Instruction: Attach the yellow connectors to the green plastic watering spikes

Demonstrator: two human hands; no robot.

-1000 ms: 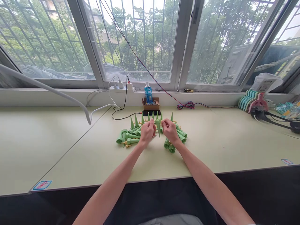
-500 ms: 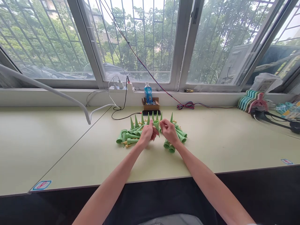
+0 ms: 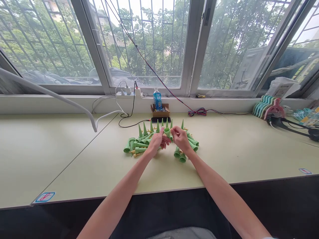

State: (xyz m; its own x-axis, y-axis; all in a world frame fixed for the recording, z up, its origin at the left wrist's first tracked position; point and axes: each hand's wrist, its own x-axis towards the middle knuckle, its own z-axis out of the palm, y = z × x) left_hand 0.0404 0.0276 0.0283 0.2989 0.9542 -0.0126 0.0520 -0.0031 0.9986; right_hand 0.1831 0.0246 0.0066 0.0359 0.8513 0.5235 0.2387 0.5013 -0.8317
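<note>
My left hand [image 3: 157, 142] is closed on a green plastic watering spike [image 3: 166, 131], thumb at its side and the round open end facing up toward me. Beside that rim, my right hand [image 3: 181, 140] is closed in a pinch; whatever lies between its fingertips is too small to make out. More green spikes with small yellow valves lie in a pile [image 3: 140, 145] left of my hands. Behind them stands a row of upright spikes [image 3: 151, 126], points up. Several others [image 3: 182, 158] lie beside and under my right wrist, open ends toward me.
A black phone [image 3: 160, 119] on a cable lies behind the spikes, before a small cardboard box [image 3: 159, 113] and a blue-liquid bottle [image 3: 157, 99]. Bundled cable [image 3: 197, 112] lies farther right. Hangers [image 3: 266, 107] and a black headband-like device [image 3: 291, 125] occupy the right end.
The held spike has shifted slightly right and tipped, so its open end faces me more. My left fingers have spread a little beneath it; my right hand stays pinched alongside.
</note>
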